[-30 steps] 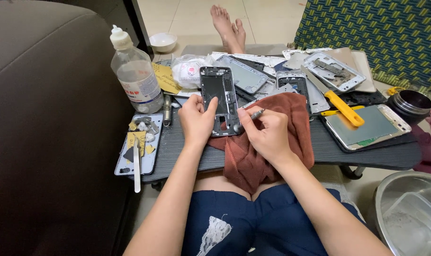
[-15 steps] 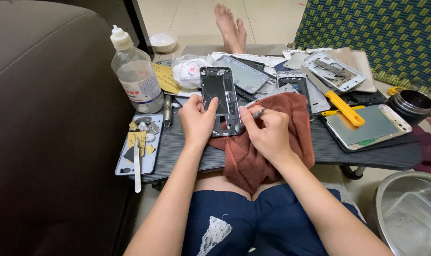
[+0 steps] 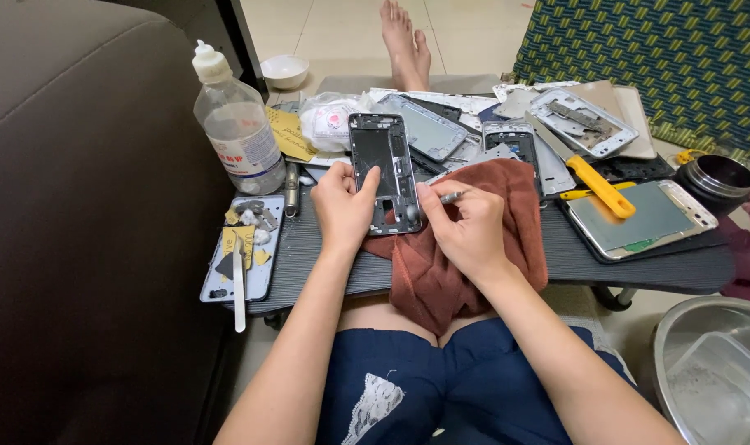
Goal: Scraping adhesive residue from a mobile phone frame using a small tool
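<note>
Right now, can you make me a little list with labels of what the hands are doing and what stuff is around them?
left hand: steadies the dark phone frame by its left edge
right hand: pinches a thin metal tool, tip at the frame's lower right corner
under the hands: reddish-brown cloth on a dark lap table
left side: clear plastic bottle, small tray of parts
right side: yellow-handled tool, silver phone panel, metal bowl

Clear bottle (image 3: pixel 236 124) stands near yellow-handled scraper (image 3: pixel 599 185).
</note>
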